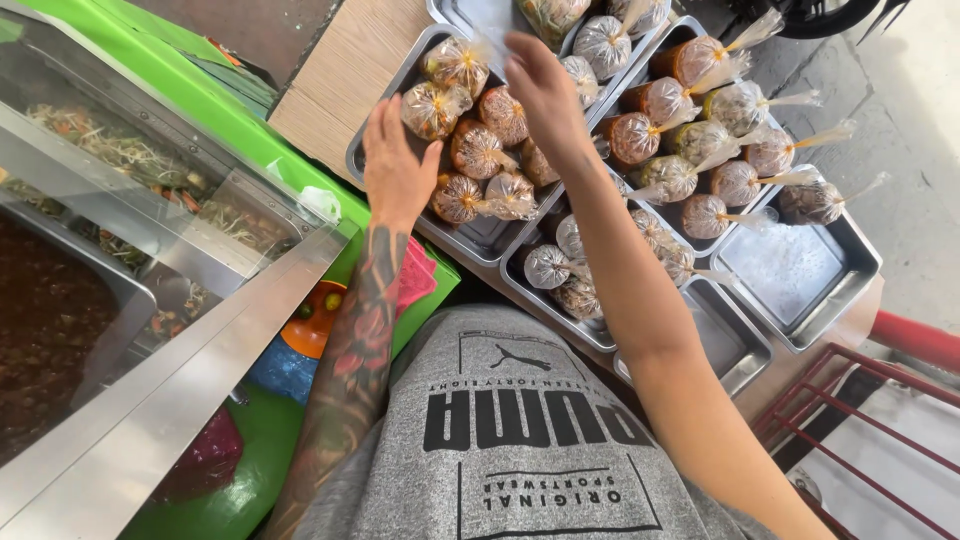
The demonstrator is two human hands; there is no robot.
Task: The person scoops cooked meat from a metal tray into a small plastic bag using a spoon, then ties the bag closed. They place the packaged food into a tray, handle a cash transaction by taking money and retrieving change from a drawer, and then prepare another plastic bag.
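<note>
Steel trays (480,240) on the counter (345,75) hold tied bags of food (478,150), necks pointing right. The left hand (397,165) lies spread-fingered on the bags. The right hand (545,90) pinches one bag's neck (497,47).

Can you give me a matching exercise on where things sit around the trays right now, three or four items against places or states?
Things:
1. left hand
2. right hand
3. far-right steel tray
4. glass-fronted food case

Places or states:
A. near end bare, bags only at its far end
B. resting on tied bags in the leftmost tray
C. reaching over the bags, toward the tray's far end
D. at the left, beside the green counter

Pairs: 1-B, 2-C, 3-A, 4-D
</note>
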